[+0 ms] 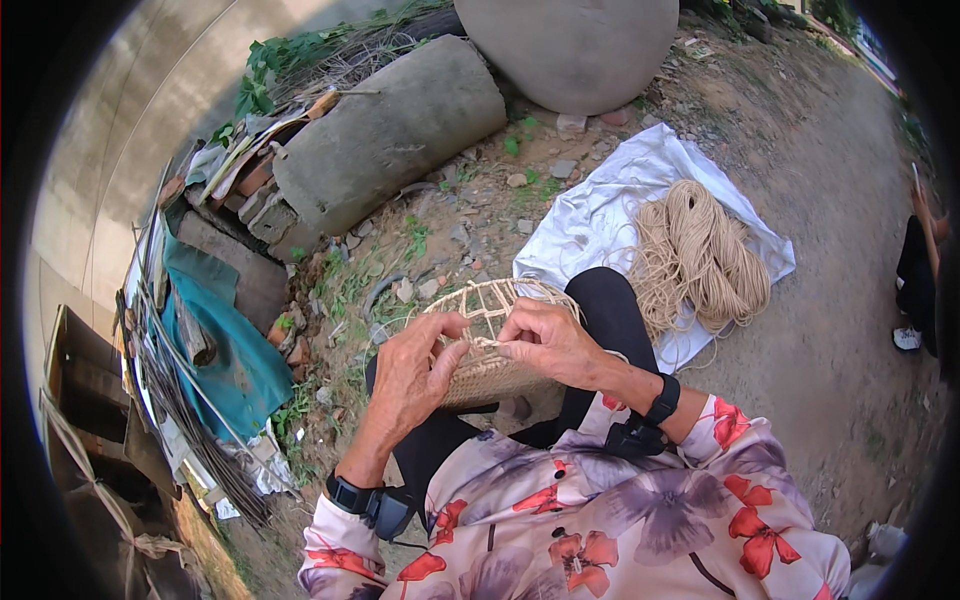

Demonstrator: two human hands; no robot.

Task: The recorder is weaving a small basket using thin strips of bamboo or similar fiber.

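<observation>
A round woven basket [497,382] of tan cord rests in my lap between my knees, with an open lattice frame [490,300] on its far side. Over its near left part, my left hand [408,368] is curled, thumb and fingers closed around the woven edge. My right hand [560,345] pinches a light strand of cord [487,343] between thumb and forefinger, just above the weave. The fingertips of the two hands are a short distance apart. What the left fingertips press on is partly hidden behind the hand.
Skeins of tan cord [700,260] lie on a white plastic sheet [590,205] at the right. Beyond are a concrete cylinder [395,135] and a grey round slab [575,50]. Teal cloth [225,340] and bundled rods [190,400] lie left. Another person [920,265] is at far right.
</observation>
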